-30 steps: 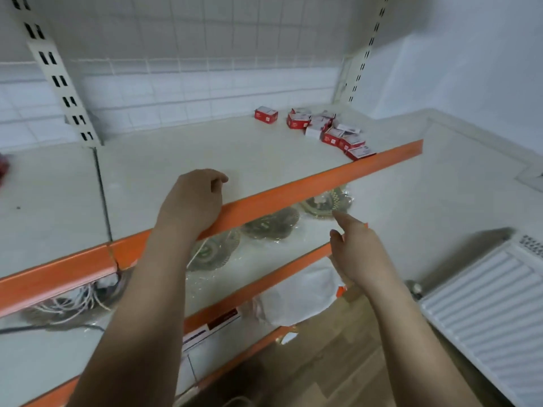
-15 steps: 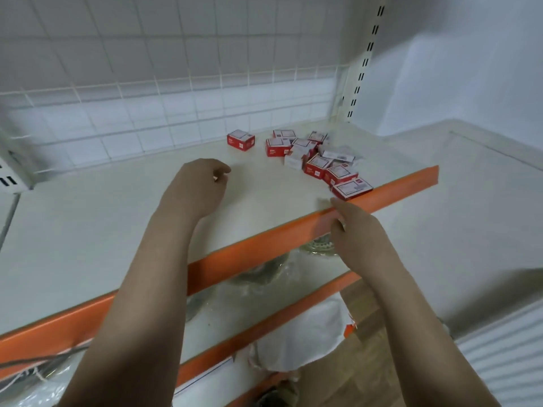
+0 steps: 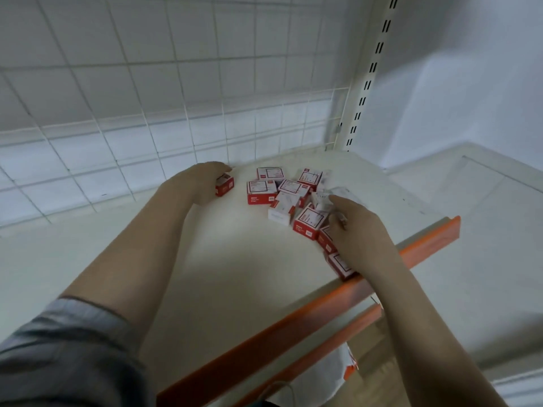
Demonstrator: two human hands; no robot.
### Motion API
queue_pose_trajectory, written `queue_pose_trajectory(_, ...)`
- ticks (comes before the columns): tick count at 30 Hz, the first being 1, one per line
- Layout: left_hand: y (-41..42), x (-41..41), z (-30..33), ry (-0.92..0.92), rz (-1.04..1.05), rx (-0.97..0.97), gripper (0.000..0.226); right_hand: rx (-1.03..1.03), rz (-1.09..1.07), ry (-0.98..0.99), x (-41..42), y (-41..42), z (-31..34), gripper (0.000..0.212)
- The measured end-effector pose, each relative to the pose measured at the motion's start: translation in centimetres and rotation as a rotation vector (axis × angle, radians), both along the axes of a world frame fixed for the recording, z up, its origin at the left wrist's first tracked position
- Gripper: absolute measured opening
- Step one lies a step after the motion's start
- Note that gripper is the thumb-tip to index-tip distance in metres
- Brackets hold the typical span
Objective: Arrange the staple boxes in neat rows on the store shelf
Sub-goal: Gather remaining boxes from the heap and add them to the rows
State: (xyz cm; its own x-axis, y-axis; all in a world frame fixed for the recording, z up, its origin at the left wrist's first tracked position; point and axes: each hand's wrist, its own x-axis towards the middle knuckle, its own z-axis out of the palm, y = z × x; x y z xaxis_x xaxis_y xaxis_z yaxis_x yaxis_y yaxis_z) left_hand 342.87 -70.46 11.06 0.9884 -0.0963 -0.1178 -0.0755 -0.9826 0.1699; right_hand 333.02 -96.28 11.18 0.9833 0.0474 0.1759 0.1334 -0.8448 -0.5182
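Observation:
Several small red-and-white staple boxes lie in a loose heap on the right part of the white shelf. One box stands apart at the heap's left, and my left hand is curled over it from the left. My right hand lies on the heap's near right side, covering boxes by the shelf's front edge; its fingers look curled on a blurred white box. Another box sits under my right wrist at the orange lip.
An orange front lip edges the shelf. A white wire grid backs it, with a slotted upright at the right rear corner. A lower orange-edged shelf shows below. A pale wall stands to the right.
Both hands have moved forward from the shelf's front edge to the boxes. The left hand now covers the lone box; the right hand rests on the heap. The view has come closer.

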Motion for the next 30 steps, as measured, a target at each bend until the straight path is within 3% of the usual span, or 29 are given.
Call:
queue_pose_trajectory(8, -0.1, 0.3, 0.0, -0.054, 0.03, 0.024, 0.046, 0.029, 0.096, 0.03, 2.8, -0.5, 0.3, 0.042)
queue_pose_trajectory(13, -0.4, -2.6, 0.5, -0.055, 0.139, -0.056, 0.042, 0.051, 0.215, 0.05, 4.9, -0.3, 0.6, 0.037)
queue_pose_trajectory(23, -2.8, -11.8, 1.3, -0.216, 0.454, -0.273, 0.042, -0.2, 0.51, 0.114, 10.5, 5.2, 2.5, 0.05)
queue_pose_trajectory(30, -4.4, -16.1, 0.1, -0.415, 0.653, -0.343, 0.038, -0.375, 0.546, 0.163, 12.4, 7.0, 1.4, 0.055)
